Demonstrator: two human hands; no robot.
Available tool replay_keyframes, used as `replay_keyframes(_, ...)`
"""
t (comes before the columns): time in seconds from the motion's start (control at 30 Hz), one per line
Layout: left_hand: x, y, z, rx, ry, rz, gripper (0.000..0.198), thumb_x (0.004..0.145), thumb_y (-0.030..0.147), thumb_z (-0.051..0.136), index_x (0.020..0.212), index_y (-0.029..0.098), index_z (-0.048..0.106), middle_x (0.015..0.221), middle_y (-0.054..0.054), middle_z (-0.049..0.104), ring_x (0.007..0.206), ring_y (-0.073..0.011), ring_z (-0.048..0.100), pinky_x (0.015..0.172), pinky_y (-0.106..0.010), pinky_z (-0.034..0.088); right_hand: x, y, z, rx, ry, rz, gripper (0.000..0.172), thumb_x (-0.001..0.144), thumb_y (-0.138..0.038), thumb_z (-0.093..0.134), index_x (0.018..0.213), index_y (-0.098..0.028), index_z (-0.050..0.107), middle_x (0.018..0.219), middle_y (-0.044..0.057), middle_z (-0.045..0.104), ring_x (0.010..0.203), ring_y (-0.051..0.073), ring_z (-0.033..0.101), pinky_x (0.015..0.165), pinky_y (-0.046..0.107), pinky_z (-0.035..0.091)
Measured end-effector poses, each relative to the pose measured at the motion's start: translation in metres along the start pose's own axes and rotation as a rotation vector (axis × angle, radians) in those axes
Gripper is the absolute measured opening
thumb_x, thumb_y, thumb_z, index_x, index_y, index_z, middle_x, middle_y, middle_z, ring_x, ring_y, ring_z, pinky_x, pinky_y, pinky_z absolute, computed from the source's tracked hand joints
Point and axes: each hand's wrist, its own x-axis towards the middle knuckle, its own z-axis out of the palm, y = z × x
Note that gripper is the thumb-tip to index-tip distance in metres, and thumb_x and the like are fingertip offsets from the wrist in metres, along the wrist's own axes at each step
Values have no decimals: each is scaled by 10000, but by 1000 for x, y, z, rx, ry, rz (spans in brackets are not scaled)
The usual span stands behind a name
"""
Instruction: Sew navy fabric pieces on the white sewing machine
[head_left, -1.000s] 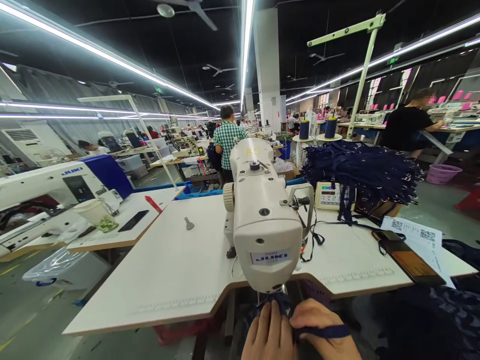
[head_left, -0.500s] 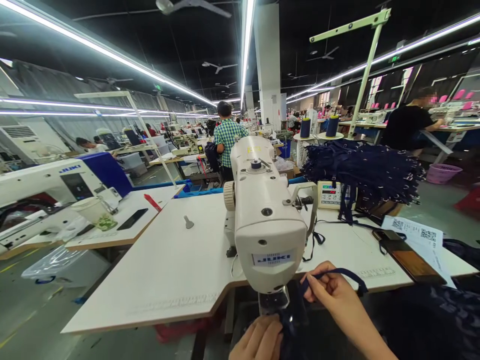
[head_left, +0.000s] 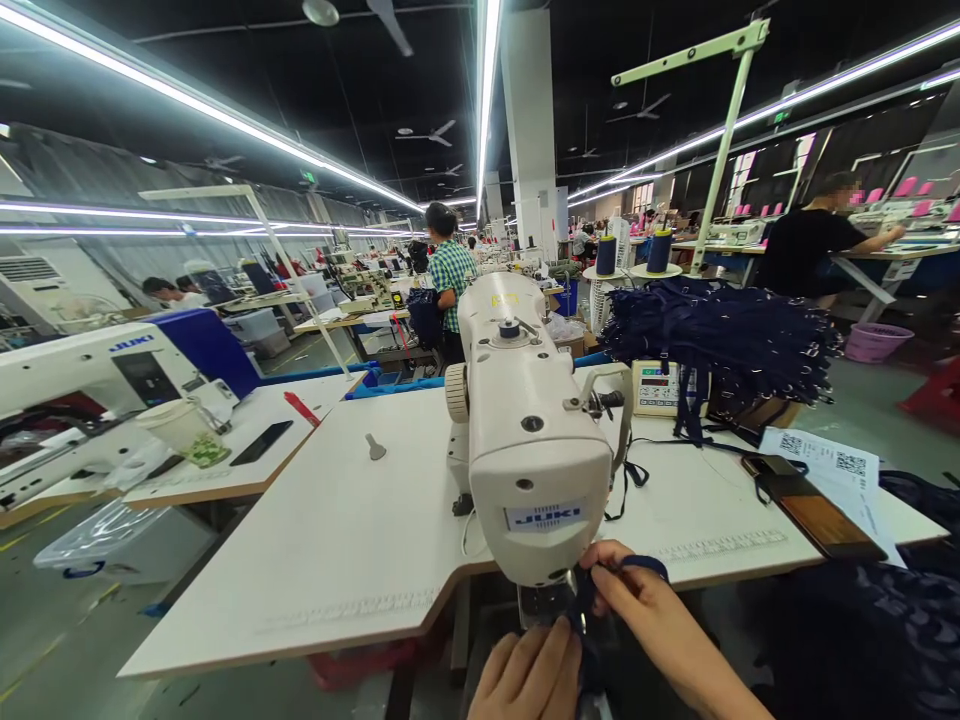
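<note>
Worktop: the white worktop [head_left: 337, 520] carries the sewing machine [head_left: 525, 430], with a phone [head_left: 814, 510] and a printed sheet [head_left: 832, 465] on its right side.
Strap pile: a big heap of navy straps [head_left: 720, 340] lies behind the machine; whether these are finished or waiting cannot be told.
Fabric: dark navy cloth [head_left: 862, 630] lies low at the right.
Right hand: the right hand [head_left: 630, 590] pinches a navy strap [head_left: 637, 563] just beside the needle area.
Left hand: the left hand [head_left: 529, 675] presses dark material below the presser foot.
Progress: the piece looks mid-positioning, the seam apparently not yet sewn.
</note>
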Motion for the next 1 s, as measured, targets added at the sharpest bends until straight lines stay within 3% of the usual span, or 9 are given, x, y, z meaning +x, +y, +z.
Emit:
replay_keyframes(0.1, -4, 2, 7, -50, 50, -67, 327, 990, 182, 406, 889, 255, 708, 907, 101, 739, 857, -76, 668, 1133, -273, 293, -1, -1, 7, 158, -50, 40, 369, 834, -490, 655, 1051, -209, 553, 800, -26, 511, 715, 160, 496, 690, 269, 443)
replay_keyframes(0.23, -5, -3, 11, -63, 124, 34, 353, 989, 155, 391, 870, 210, 719, 855, 54, 733, 846, -90, 668, 1118, -257, 339, 1, 3, 16, 59, -35, 84, 394, 790, -548, 669, 909, -188, 563, 668, -65, 378, 613, 137, 386, 597, 251, 372)
replay_keyframes(0.43, 10, -17, -11, -27, -67, 272, 378, 1004, 141, 364, 912, 229, 720, 901, 93, 729, 858, -40, 684, 1184, -258, 224, 3, 7, 21, -147, 45, 112, 380, 744, -558, 639, 762, -186, 564, 622, -67, 348, 586, 138, 365, 562, 263, 335)
replay_keyframes(0.6, 7, -10, -6, 13, -11, 241, 299, 974, 113, 453, 887, 215, 720, 847, 101, 730, 826, -49, 699, 1168, -269, 282, 6, 6, 15, -237, -32, 118, 335, 786, -491, 595, 802, -156, 591, 649, -53, 380, 617, 143, 381, 584, 270, 333)
replay_keyframes(0.8, -9, 13, 28, 7, 311, -78, 303, 953, 113, 496, 742, 198, 697, 711, 68, 712, 708, -58, 688, 1103, -229, 401, 6, 2, 9, -251, -103, 141, 322, 834, -462, 595, 829, -142, 623, 665, -56, 361, 622, 136, 366, 578, 262, 304)
replay_keyframes(0.9, -14, 16, 35, 30, 304, -80, 317, 965, 132, 481, 752, 201, 705, 717, 61, 716, 691, -55, 683, 1120, -232, 374, 6, -1, 9, -242, -117, 140, 303, 838, -448, 600, 836, -145, 619, 660, -57, 368, 621, 137, 372, 579, 261, 306)
replay_keyframes(1.0, -14, 14, 30, 64, 284, -41, 332, 970, 129, 469, 749, 201, 707, 711, 71, 718, 671, -49, 681, 1141, -234, 333, 5, -6, 9, -244, -144, 142, 274, 861, -424, 585, 850, -150, 605, 662, -58, 367, 624, 139, 379, 584, 261, 309)
